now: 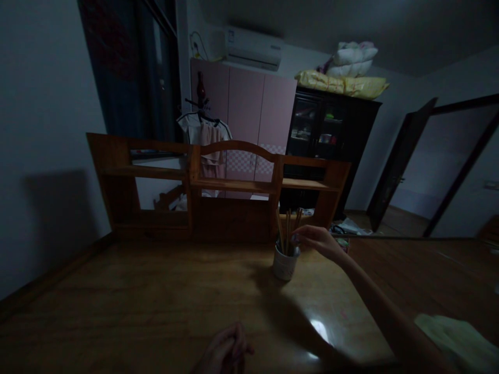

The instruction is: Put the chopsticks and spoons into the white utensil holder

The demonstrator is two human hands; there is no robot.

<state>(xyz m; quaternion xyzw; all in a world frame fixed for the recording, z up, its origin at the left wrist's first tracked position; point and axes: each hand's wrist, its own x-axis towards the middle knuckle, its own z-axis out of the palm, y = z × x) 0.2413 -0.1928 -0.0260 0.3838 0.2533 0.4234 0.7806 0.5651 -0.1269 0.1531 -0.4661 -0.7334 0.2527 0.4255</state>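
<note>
A light-coloured cup (284, 266) stands upright on the wooden desktop, holding several thin chopsticks (287, 231) that stick out of its top. My right hand (317, 241) reaches in from the right with thumb and fingers pinched at the chopstick nearest it, just above the rim. Low in the view, my left hand (226, 350) rests over the near part of the desk with its fingers curled together. Whatever lies between those fingers is too dark to make out.
A wooden shelf unit (234, 184) rises along the desk's back edge, behind the cup. The desktop (163, 296) meets a wall at the left. Pale cloth (456, 337) lies at the lower right. Farther back are a pink wardrobe (244, 104) and a dark cabinet (331, 124).
</note>
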